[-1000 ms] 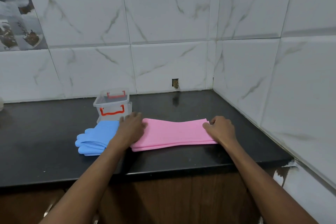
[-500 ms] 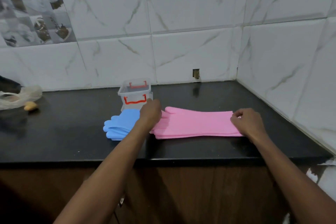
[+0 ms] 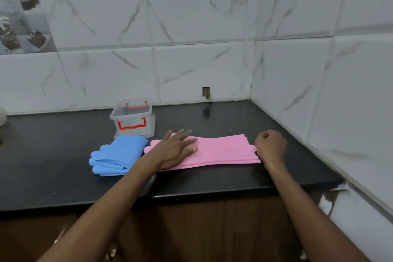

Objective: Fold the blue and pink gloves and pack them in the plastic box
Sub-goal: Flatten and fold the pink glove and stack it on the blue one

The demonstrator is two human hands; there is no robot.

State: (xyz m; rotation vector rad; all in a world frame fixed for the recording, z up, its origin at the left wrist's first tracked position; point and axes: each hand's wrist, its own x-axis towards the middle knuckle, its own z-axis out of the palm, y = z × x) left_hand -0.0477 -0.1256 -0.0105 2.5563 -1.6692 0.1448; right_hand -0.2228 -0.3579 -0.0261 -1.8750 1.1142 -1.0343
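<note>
The pink gloves [image 3: 223, 151] lie stacked and stretched flat along the black counter [image 3: 53, 166], fingers to the left, cuffs to the right. My left hand [image 3: 177, 148] rests flat on their finger end with fingers spread. My right hand [image 3: 270, 146] is curled at the cuff end and pinches the cuff edge. The blue gloves [image 3: 118, 155] lie folded just left of the pink ones, fingers pointing left. Behind them stands the clear plastic box [image 3: 134, 120] with orange handles, open at the top.
Marble-tiled walls close the counter at the back and on the right. The counter's front edge [image 3: 191, 194] runs just under my forearms. A pale object [image 3: 2, 116] shows at the far left edge.
My left hand has slid right from the glove fingertips onto the pink gloves and flattened out. My right hand stays at the cuff end. The camera view has shifted.
</note>
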